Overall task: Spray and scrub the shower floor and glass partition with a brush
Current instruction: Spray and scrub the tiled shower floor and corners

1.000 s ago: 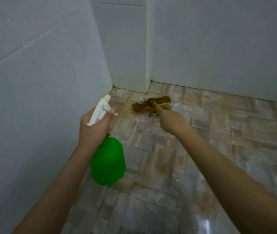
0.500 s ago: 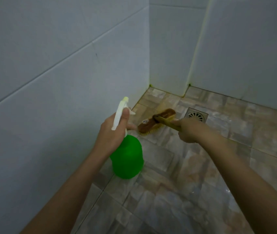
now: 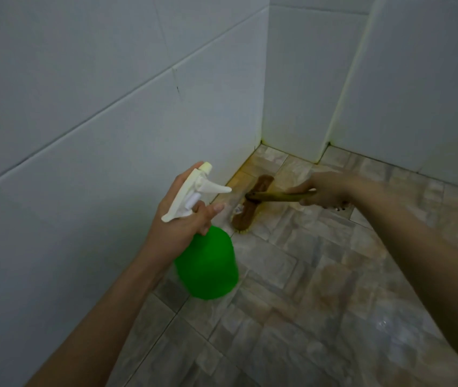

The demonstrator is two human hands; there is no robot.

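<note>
My left hand (image 3: 179, 219) grips the neck of a green spray bottle (image 3: 208, 263) with a white trigger head, its nozzle aimed toward the corner. My right hand (image 3: 325, 191) holds the yellowish handle of a brown scrub brush (image 3: 253, 205). The brush head lies on the stone-patterned shower floor (image 3: 306, 289) close to the foot of the left wall, bristles down. The bottle hangs in the air just in front of the brush head. No glass partition is in view.
White tiled walls (image 3: 96, 121) close the left side and the far corner, with yellowish grime along the corner joints (image 3: 261, 141). The floor drain is mostly hidden under my right hand. The floor stretches toward the lower right.
The brush has slid toward the left wall, its head turned lengthwise along the wall. My right hand now covers the drain. The spray bottle stays in my left hand, slightly closer.
</note>
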